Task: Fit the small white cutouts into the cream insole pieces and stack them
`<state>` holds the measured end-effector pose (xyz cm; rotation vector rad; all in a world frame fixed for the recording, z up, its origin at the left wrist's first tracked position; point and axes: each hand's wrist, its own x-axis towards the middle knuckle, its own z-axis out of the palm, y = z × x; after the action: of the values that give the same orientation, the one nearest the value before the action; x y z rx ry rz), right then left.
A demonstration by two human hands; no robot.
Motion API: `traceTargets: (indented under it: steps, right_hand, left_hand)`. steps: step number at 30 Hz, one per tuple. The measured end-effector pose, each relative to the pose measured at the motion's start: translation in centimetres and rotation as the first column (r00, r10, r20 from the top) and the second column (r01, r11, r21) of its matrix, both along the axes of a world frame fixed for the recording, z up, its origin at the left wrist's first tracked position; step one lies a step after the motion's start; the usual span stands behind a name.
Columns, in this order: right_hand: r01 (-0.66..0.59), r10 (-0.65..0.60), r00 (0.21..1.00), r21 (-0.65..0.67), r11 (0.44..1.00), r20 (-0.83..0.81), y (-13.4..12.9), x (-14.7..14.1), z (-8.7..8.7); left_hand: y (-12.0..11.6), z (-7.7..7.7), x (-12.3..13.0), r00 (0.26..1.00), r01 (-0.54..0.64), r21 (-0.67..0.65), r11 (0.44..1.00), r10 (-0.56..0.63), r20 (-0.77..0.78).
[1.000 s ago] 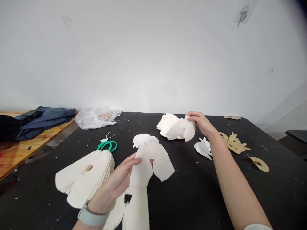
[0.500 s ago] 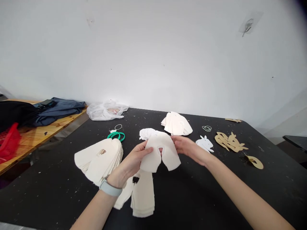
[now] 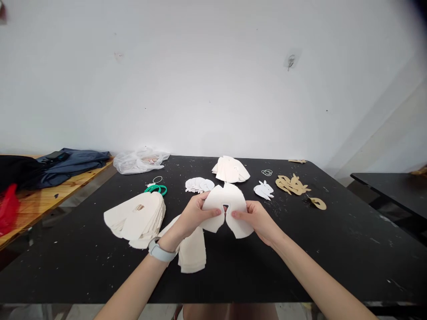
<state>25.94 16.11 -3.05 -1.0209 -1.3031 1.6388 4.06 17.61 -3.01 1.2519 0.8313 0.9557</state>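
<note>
your left hand (image 3: 195,218) and your right hand (image 3: 258,222) pinch a cream cutout (image 3: 216,200) between thumbs and fingers, one hand each side of its notch, over the black table (image 3: 300,271). the cutout sits straight ahead of you, its long axis running left to right and its notch facing you; neither hand is clearly nearer to it. in the earlier frame your right hand lay flatter on it, with the thumbs apart; now both thumbs sit close by the notch. a long cream stack (image 3: 192,253) lies just under your left wrist, and a wider stack (image 3: 133,218) lies to the left. farther off are green loops (image 3: 155,190), round white cutouts (image 3: 199,185), a cream pile (image 3: 231,170), white cutouts (image 3: 264,190) and tan cutouts (image 3: 290,184).
</note>
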Motion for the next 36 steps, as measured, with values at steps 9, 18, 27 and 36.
traceTargets:
  steps: [9,18,27,36]
  right_hand:
    - [0.097,-0.086,0.991,0.096,0.991,-0.106,-3.1,1.6,1.1]
    - [0.197,-0.183,0.973,0.086,0.977,-0.142,-5.4,1.6,1.3]
    - [0.224,-0.206,0.970,0.149,0.963,-0.128,-7.0,2.1,1.3]
    - [0.384,-0.463,0.880,0.409,0.828,0.110,-8.0,2.4,0.9]
  left_hand:
    - [-2.2,1.9,3.0,0.966,-0.147,0.197,0.969,0.184,-0.181]
    - [-4.8,2.4,3.9,0.949,-0.191,0.345,0.919,0.262,-0.173]
    - [-6.2,2.3,4.2,0.976,-0.152,0.307,0.939,0.191,-0.100]
    - [-8.1,0.7,3.2,0.956,-0.273,0.414,0.868,0.293,0.016]
